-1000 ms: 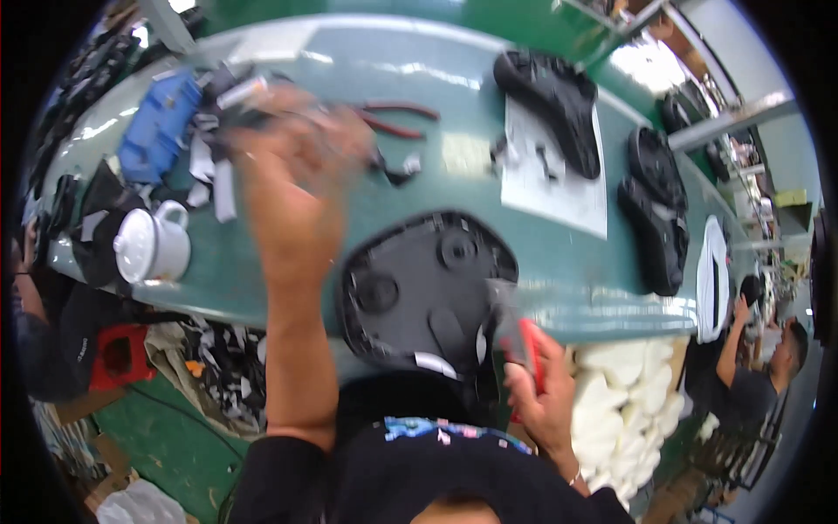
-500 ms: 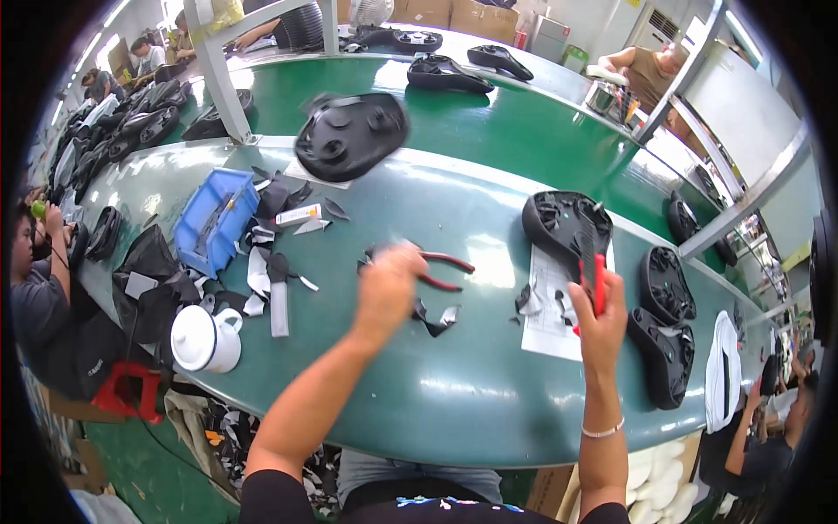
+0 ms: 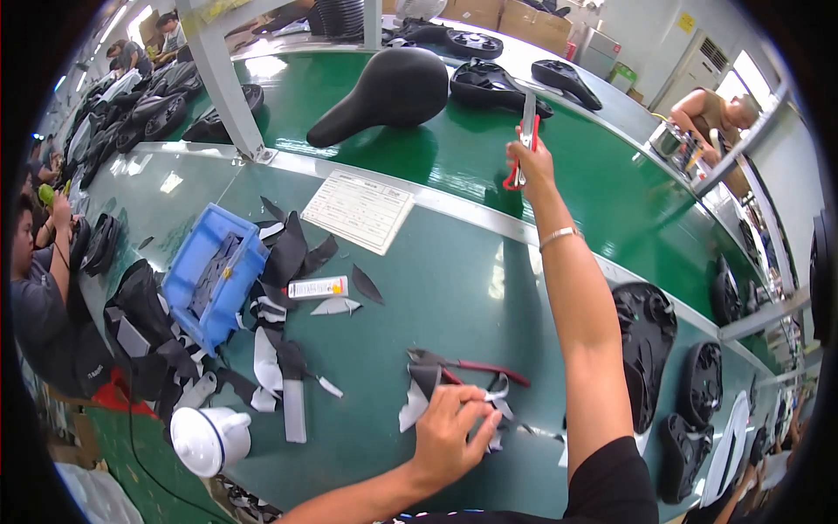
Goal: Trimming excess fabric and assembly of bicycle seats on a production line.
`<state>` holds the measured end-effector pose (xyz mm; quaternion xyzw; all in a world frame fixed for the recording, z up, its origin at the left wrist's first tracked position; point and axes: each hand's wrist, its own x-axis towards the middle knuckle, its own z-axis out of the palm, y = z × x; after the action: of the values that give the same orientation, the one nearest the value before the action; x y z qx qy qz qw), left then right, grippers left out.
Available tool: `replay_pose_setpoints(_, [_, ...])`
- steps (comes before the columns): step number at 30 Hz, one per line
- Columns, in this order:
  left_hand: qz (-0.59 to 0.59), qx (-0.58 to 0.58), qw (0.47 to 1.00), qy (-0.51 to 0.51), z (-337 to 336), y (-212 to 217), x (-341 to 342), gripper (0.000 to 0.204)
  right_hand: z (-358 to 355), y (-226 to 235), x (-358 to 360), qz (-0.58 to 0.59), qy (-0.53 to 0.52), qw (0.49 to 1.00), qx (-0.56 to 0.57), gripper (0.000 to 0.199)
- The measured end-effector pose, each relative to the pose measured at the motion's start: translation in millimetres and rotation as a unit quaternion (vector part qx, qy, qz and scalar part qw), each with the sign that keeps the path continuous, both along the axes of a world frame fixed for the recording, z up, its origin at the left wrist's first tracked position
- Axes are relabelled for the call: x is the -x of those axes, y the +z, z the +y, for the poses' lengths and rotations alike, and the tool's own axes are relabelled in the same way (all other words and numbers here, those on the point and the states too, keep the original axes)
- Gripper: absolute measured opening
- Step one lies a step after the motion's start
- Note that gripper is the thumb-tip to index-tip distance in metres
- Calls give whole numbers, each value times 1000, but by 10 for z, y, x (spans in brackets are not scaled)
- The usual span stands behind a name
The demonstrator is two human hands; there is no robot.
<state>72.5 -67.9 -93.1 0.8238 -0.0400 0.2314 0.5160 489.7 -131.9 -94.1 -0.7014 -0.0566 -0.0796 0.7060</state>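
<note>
My right hand (image 3: 532, 164) is stretched out over the green belt, closed around red-handled scissors (image 3: 527, 131) with the grey blade pointing up and away. Near the table's front my left hand (image 3: 454, 432) pinches a small whitish scrap (image 3: 495, 398) between thumb and fingers. Just beyond it lie pliers with dark red handles (image 3: 489, 365), beside more dark and light scraps. A black bicycle saddle (image 3: 397, 92), smooth side showing, is at the belt left of the scissors; whether it rests there I cannot tell. Partly behind my right forearm lies a black saddle base (image 3: 644, 349).
Left on the table are a blue bin (image 3: 214, 279), a white lidded mug (image 3: 208, 439) and several dark offcuts. A printed sheet (image 3: 358, 210) lies near the metal rail (image 3: 471, 205). More saddle parts (image 3: 701, 384) are at right. A person (image 3: 705, 122) works across the belt.
My right hand has moved from above the saddle base out over the belt, still gripping the scissors. The blurred saddle has turned over and moved farther away. My left hand now pinches a scrap.
</note>
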Motion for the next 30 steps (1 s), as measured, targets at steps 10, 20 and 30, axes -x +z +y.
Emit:
replay_pose_setpoints(10, [137,163,977,-4,248,214,-55,10,1200,24,-1313,64,126,989,50,44])
replay_pose_setpoints(20, [77,91,993,15,2,76,63,10,140,295,-436,93,10,994,-51,34])
replay_pose_setpoints(30, [168,622,726,-240,367,-15,-96,64,-1354,1153,2995,125,177,974,69,27])
